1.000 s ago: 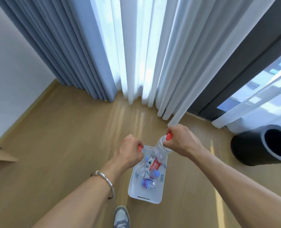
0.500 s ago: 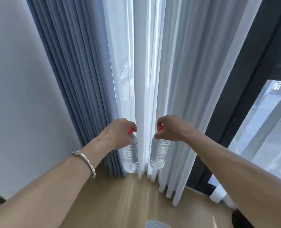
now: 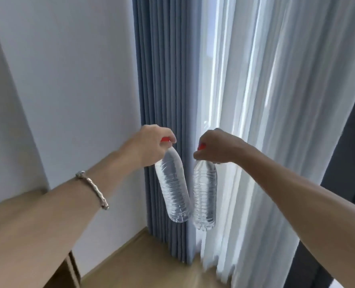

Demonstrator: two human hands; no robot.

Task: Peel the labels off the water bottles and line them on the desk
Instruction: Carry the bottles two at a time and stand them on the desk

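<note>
Bottles number two, both clear and ribbed, each hanging below a hand by one red cap. The left hand curls its fingers round the left cap; the left bottle slants, its base swinging towards the right hand. That hand pinches the right cap, and the right bottle hangs nearly upright beneath it. Whether the two bases touch, I cannot tell. One metal bracelet circles the left wrist. Beyond the hands hang one blue curtain and sheer white curtains; a pale wall lies past the left hand, wooden floor below both
</note>
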